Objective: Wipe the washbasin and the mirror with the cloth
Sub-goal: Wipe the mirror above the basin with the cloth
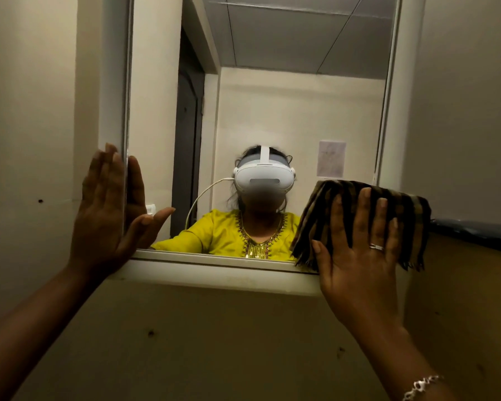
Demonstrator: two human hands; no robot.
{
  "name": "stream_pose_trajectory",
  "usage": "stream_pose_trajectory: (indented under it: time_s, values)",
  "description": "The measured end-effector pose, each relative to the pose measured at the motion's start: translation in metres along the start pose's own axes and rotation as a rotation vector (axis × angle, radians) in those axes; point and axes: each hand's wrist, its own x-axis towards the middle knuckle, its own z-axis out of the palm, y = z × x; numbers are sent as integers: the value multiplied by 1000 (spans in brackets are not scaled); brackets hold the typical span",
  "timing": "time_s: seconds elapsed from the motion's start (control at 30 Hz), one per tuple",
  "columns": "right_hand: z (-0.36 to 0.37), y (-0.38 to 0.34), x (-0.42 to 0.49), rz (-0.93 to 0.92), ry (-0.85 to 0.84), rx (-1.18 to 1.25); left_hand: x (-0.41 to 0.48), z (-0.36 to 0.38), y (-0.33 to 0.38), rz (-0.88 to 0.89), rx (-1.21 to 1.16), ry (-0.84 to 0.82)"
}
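Note:
A white-framed mirror (272,117) hangs on the wall straight ahead. My right hand (356,244) lies flat, fingers spread, pressing a folded brown striped cloth (321,218) against the mirror's lower right corner. The cloth overlaps the frame's right edge. My left hand (104,215) rests flat with fingers apart on the mirror's lower left corner, across the frame and glass, holding nothing. The washbasin is out of view.
The mirror's white bottom ledge (214,263) juts out below the glass. Beige wall (214,337) with a few dark specks lies under it. A dark rail (475,230) runs along the wall at the right. The mirror reflects a person, a dark door and a ceiling.

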Motion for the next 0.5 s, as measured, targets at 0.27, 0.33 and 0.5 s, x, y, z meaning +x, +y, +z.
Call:
stream_pose_trajectory:
  time_s: [0.27,0.33,0.5]
  values:
    - [4,-28,-3,61,-26,5,4,-7,14,5,-87,72]
    - [5,-38,-2,60,-25,20,6,-9,15,5,-93,63]
    - [7,-79,1,4,-12,68,6,-6,10,27,-24,90]
